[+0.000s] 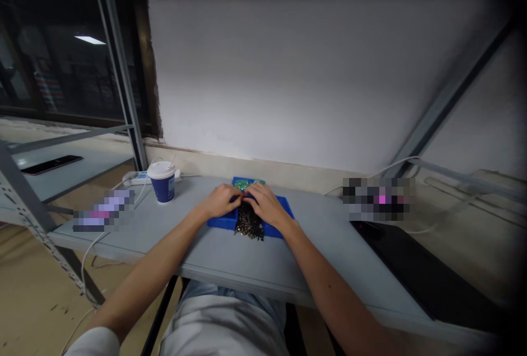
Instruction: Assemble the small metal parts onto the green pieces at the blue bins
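Observation:
My left hand and my right hand meet over a heap of small dark and brassy metal pieces. Thumbs and fingers of both hands are pinched, with the fingertips nearly touching. Whatever they hold is too small or hidden to make out. Blue plastic trays stand around the heap, partly covered by my hands and wrists. Just beyond my fingers, green pieces that look like circuit boards lie in the rear tray.
A blue paper cup with a white lid stands left, before a white power strip. A blurred-out item lies near it. On the right are a black flat panel and another blurred-out item. A wall backs the grey table.

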`<state>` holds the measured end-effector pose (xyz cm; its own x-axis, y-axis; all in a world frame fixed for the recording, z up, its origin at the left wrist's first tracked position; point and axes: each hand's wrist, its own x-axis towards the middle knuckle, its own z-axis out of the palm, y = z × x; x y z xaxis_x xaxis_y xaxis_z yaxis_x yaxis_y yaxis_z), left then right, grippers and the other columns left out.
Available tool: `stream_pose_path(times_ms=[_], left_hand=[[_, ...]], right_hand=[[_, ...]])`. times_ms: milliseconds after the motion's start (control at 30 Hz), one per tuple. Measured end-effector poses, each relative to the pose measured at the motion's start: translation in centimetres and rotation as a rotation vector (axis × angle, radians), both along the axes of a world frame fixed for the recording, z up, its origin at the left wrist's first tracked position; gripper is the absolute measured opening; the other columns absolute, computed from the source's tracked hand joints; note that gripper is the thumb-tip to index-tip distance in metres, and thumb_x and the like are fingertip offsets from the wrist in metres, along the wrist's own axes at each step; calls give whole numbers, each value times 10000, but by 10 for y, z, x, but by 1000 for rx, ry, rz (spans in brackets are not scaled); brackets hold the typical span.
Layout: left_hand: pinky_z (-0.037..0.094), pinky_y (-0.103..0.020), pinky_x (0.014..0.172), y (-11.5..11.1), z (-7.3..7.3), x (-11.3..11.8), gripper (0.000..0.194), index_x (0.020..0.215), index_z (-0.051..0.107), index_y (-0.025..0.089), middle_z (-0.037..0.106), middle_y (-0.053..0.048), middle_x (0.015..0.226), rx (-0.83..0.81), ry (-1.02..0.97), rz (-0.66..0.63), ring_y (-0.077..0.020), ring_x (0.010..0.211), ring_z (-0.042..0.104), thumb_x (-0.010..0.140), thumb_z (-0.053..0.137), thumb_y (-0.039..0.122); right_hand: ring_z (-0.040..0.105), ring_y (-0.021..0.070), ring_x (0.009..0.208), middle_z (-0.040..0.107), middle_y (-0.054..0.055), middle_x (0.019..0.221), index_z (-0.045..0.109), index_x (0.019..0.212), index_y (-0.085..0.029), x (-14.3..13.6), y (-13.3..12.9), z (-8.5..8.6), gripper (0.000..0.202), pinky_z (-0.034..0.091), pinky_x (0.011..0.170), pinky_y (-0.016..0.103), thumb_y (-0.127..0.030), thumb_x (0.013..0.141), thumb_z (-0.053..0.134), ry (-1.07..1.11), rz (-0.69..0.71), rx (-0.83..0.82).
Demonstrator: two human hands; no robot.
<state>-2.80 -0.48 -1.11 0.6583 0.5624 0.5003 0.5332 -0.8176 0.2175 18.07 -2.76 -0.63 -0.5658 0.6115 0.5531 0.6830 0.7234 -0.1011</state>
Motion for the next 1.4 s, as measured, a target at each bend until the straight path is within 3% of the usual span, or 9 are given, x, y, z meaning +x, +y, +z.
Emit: stream_pose_path(times_ms=[500, 667, 833, 1000, 1233, 1400], left_hand=[[465, -290, 816, 1, 0, 0, 218, 928, 699, 176, 732, -49, 904, -4, 10, 5, -192, 851, 653, 978, 504, 259], [472, -297, 839, -2, 1, 1, 227, 920, 702, 178, 735, -52, 921, -13, 14, 4, -192, 866, 656, 981, 499, 261], [482, -312, 868, -5, 5, 1, 226, 948, 719, 183, 740, -54, 946, -28, 3, -6, -196, 899, 657, 969, 499, 230], [492, -330, 893, -5, 6, 1, 229, 961, 727, 188, 746, -53, 976, -34, 10, -13, -201, 929, 661, 962, 499, 211], [486, -326, 900, -5, 5, 1, 225, 963, 729, 192, 750, -45, 975, -23, 7, -27, -199, 928, 662, 966, 506, 218], [481, -318, 906, -5, 5, 2, 230, 975, 728, 189, 753, -45, 992, -22, 17, -30, -199, 939, 666, 962, 500, 208]], right_hand=[[579, 230, 1027, 664, 70, 1051, 638, 1027, -210, -1, -1, -1, 93, 462, 931, 394, -209, 985, 555, 3, -2, 1], [578, 223, 980, 671, 69, 978, 646, 944, -203, 1, 1, 2, 164, 446, 899, 373, -221, 1013, 499, -47, -10, 19], [575, 225, 952, 678, 80, 957, 650, 890, -188, 24, 8, 12, 196, 417, 900, 371, -206, 992, 483, -1, -97, 67], [562, 228, 859, 659, 73, 795, 621, 718, -192, 56, 13, 19, 193, 401, 828, 350, -143, 872, 515, 18, -220, 72], [600, 220, 806, 697, 77, 779, 639, 693, -189, 67, 18, 15, 439, 395, 796, 327, -413, 1021, 453, -18, -308, -43], [603, 199, 773, 693, 63, 772, 658, 750, -184, 58, 16, 13, 383, 391, 742, 299, -403, 1020, 496, 20, -277, -44]])
